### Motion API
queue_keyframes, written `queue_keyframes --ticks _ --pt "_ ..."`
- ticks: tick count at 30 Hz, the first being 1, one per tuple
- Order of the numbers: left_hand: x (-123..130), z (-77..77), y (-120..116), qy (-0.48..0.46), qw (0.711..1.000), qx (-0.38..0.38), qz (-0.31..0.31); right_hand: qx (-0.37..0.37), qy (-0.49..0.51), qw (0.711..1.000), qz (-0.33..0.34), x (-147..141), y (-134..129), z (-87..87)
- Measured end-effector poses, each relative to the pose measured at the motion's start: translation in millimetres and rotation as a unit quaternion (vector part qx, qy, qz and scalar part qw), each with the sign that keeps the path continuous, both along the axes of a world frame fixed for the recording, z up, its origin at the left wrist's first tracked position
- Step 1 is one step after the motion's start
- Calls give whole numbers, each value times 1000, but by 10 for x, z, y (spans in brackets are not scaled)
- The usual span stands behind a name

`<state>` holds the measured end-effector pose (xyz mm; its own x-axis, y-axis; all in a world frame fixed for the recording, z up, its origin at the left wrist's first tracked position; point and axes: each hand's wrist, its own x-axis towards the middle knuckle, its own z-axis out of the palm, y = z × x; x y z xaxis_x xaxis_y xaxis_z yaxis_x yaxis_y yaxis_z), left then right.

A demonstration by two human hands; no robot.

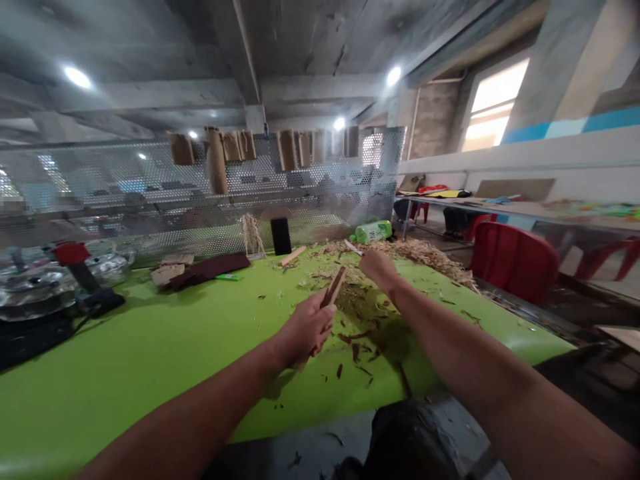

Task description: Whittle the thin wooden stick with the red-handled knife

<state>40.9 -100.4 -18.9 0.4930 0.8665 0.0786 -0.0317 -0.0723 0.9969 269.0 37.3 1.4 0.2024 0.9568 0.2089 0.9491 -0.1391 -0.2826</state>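
My left hand (307, 328) is wrapped round a reddish-brown strip of wood (336, 283), whose free end points up and away from me. Ahead and to the right, my right hand (379, 268) is closed on a knife (353, 248) with its pale blade pointing forward and left. The blade is apart from the wood strip. Dark shavings (357, 350) lie on the green tabletop (190, 360) below and between my hands. My palms hide the lower end of the strip and most of the knife's handle.
Pale shavings (430, 257) heap along the back right. A green bottle (374, 231) lies there, near a black upright block (281, 236) and a light wood stick (293, 256). Brown sheets (210, 272) and metal pots (37, 293) are left. A perforated screen (150, 200) closes the back; a red chair (515, 257) stands right.
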Motion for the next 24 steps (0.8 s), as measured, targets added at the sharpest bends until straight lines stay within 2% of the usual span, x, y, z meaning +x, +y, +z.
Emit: queue_keyframes --ticks 3,6,8,10,15,20,24 --pt "-44 9 127 -62 997 -31 38 37 20 999 0 -68 -44 5" --pt "-117 24 290 -109 989 -60 74 72 2 993 95 -423 -212 -30" --pt "-143 18 353 -120 987 -66 79 81 -29 983 161 -662 -338 -61" --pt "-148 5 378 -128 987 -62 72 65 -60 977 196 -825 -438 -87" --pt "-138 -8 383 -118 988 -61 82 17 -102 972 211 -919 -558 -108" --pt "-147 25 404 -119 985 -66 102 27 -115 968 223 -923 -605 -103" --pt "-149 80 357 -101 988 -67 94 57 -122 968 210 -926 -517 -133"
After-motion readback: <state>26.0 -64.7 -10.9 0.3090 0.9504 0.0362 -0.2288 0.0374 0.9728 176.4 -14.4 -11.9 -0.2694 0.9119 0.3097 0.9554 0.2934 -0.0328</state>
